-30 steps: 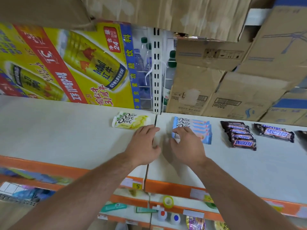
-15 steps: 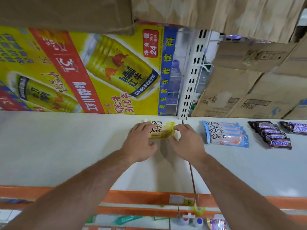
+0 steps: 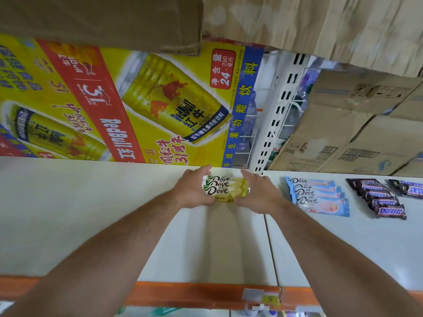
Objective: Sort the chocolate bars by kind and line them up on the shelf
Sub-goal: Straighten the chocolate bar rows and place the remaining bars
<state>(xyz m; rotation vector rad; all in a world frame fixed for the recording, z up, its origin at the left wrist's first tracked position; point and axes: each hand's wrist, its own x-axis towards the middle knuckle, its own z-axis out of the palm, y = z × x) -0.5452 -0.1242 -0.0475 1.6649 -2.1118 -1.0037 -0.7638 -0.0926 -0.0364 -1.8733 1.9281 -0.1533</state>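
Partly under left hand (image 3: 194, 192) and right hand (image 3: 259, 194), yellow Dove bars (image 3: 223, 189).

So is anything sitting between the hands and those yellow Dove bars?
No. The left hand and right hand grip the yellow Dove bars at either end. The blue Dove bars lie apart, to the right.
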